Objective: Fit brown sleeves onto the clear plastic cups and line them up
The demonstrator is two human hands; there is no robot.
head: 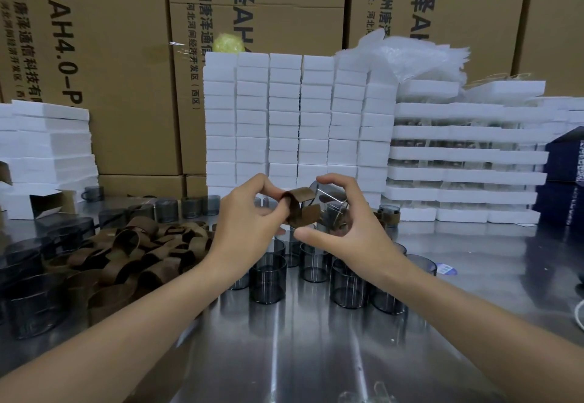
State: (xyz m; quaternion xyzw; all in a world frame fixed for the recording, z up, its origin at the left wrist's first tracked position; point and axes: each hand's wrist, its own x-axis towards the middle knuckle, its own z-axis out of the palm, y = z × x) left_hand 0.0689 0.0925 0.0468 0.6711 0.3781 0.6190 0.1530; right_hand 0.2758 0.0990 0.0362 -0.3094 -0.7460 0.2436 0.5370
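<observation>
Brown sleeve and clear cup, held above table centre.
Left hand point(243, 213) pinches bent matte brown sleeve point(300, 210), beside tilted smoky-clear cup point(331, 208) gripped in right hand point(344, 232). Sleeve heap point(126, 254) left, bare cups point(268, 279) centre; steel table point(300, 339); foam stacks point(284, 118), cartons point(110, 55) behind.

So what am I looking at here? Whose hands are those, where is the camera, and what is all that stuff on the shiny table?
No machine here: these are a person's two bare hands, filmed by one wide-angle camera worn on the head, looking forward and down. The left hand pinches a brown sleeve; the right hand holds a clear cup tipped on its side, close against the sleeve. On the metal table lie a pile of loose sleeves at the left and bare cups standing under the hands. One cup already wearing a sleeve stands further back on the right. Behind are white foam stacks and cardboard boxes.
</observation>
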